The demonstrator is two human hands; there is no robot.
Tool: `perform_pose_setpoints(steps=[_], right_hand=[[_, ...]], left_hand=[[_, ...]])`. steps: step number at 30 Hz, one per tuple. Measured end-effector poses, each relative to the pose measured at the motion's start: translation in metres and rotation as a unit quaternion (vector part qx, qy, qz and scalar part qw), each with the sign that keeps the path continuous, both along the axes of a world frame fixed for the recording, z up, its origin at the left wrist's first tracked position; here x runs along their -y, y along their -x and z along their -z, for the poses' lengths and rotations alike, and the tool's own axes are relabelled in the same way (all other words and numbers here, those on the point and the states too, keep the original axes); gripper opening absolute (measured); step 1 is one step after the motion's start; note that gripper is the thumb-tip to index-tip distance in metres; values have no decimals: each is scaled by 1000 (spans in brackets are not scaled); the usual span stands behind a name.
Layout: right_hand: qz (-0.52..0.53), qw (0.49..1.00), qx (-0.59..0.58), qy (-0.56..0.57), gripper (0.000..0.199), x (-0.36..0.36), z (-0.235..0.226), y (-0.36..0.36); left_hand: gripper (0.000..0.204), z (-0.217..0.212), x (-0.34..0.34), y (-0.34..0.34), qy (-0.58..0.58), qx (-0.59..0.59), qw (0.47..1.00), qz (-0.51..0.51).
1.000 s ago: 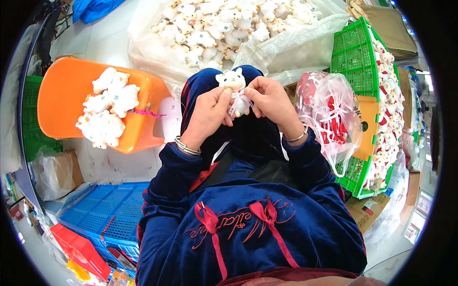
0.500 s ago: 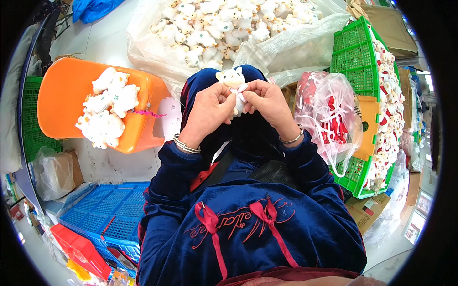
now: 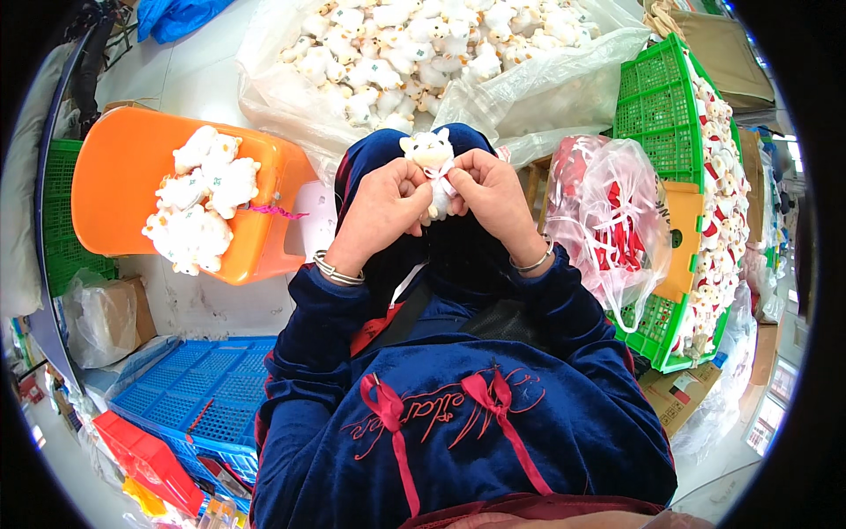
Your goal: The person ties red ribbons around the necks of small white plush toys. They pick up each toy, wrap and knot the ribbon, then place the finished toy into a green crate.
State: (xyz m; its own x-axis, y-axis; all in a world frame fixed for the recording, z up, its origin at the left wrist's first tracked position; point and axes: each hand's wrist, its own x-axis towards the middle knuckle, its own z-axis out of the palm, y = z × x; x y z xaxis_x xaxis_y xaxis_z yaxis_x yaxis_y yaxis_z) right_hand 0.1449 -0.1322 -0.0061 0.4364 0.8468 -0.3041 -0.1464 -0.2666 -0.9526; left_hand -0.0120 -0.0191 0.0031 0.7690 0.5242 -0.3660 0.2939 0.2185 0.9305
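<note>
A small white plush toy stands upright between my hands, over my knees, its head toward the far side. Round its neck runs a pale pink ribbon. My left hand is closed at the toy's left side, thumb and fingertips pinching the ribbon at the neck. From the other side my right hand pinches the ribbon too, with its lower fingers against the toy's body. The fingers partly cover the ribbon and the body.
On an orange chair at the left lie several white plush toys. A large clear plastic bag full of them spreads ahead. At right are a clear bag of red ribbons and a green crate. A blue crate sits lower left.
Both hands stay at the toy's neck with only slight finger movement. The ribbon ends at the neck have shifted a little.
</note>
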Motion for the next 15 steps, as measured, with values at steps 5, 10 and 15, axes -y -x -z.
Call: perform_pose_setpoints(steps=[5,10,15], right_hand=[[-3,1000,6,-1,14,0,-1,1],[-10,1000,-8,20,18,-5,-12,0],[-16,999,43,6,20,-5,-6,4]], left_hand=[[15,-6,-5,3,14,-10,1000,19],[25,-10,-10,-3,-161,-42,986,1],[22,-1,-12,-6,-309,-19,951,19]])
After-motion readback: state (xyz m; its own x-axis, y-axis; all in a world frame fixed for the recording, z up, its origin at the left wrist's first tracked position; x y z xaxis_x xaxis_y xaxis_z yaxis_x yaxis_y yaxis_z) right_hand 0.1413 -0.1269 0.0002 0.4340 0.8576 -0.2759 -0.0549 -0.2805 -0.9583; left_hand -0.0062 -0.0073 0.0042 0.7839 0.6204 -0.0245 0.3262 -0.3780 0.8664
